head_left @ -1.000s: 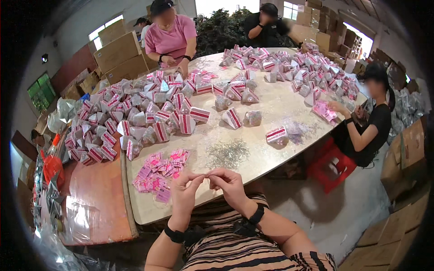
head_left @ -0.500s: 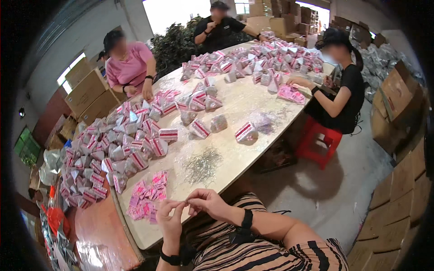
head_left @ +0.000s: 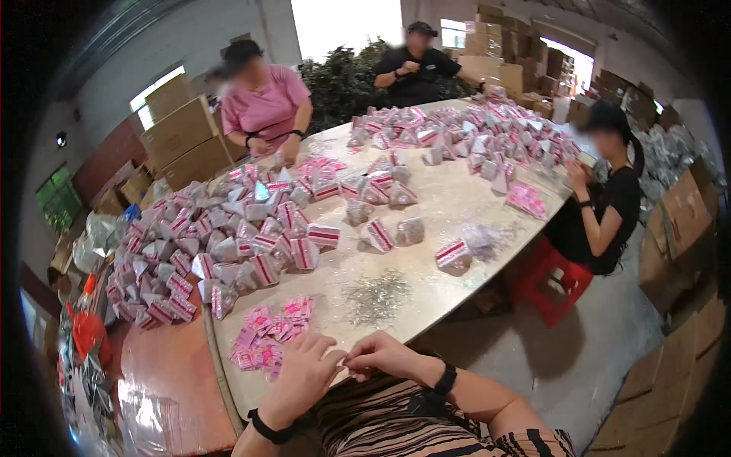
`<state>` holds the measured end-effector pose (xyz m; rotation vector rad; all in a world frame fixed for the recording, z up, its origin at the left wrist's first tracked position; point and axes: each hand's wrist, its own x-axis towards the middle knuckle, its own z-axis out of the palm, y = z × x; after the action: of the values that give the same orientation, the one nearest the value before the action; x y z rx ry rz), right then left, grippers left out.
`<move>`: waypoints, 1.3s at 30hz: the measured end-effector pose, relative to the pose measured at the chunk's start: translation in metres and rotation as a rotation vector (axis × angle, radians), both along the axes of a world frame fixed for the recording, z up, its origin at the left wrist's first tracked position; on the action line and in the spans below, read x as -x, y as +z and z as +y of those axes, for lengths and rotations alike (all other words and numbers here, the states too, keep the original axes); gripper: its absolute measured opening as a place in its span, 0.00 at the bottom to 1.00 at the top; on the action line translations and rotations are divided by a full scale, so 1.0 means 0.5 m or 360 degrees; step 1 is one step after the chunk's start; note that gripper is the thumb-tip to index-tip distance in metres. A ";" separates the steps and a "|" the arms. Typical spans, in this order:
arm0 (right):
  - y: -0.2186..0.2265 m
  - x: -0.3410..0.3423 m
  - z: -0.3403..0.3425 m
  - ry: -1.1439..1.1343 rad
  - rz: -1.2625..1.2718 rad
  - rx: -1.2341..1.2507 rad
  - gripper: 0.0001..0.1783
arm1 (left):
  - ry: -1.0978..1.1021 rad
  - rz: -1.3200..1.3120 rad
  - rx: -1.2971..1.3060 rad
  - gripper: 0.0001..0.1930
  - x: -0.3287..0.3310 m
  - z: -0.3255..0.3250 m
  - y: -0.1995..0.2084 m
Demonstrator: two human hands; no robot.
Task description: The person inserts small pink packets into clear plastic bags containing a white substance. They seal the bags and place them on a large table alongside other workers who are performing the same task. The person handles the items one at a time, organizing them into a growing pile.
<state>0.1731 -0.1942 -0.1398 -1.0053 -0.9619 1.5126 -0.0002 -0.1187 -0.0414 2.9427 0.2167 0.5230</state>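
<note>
Two hands near flat pink cards, tangled silvery strands

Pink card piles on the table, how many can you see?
3: the near pile beside the left hand, the far pile in front of the pink-shirted person, and the right pile by the seated person. Others may be hidden.

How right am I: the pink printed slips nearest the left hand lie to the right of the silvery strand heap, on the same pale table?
Not quite: the head view shows the pink printed slips nearest the left hand lying to the left of the silvery strand heap, on the same pale table.
</note>
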 end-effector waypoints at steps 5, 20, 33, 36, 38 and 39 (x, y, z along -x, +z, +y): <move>0.030 -0.019 -0.010 0.0179 -0.0292 0.0119 0.07 | -0.0165 0.0157 -0.0030 0.06 0.001 0.021 -0.041; 0.024 -0.059 -0.077 -0.0427 -0.2623 -0.1572 0.11 | 0.0251 0.0244 0.1658 0.08 -0.093 0.029 -0.126; 0.016 -0.436 -0.142 -0.0572 -0.3365 -0.0048 0.04 | 0.0858 -0.0037 0.0414 0.16 -0.140 0.325 0.016; 0.017 -0.462 -0.048 -0.0554 -0.3347 -0.0095 0.06 | 0.0989 -0.0092 0.0407 0.20 -0.166 0.425 -0.066; -0.015 -0.502 -0.003 -0.0618 -0.3424 -0.0276 0.05 | 0.1039 -0.0054 0.0389 0.21 -0.201 0.440 -0.097; -0.010 -0.496 0.024 -0.0669 -0.3428 -0.0319 0.05 | 0.1093 0.0018 0.0369 0.21 -0.216 0.441 -0.105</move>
<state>0.4209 -0.1823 -0.1449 -2.3647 -1.8913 -0.6208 0.1079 0.1018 -0.0937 2.5842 1.2177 0.5069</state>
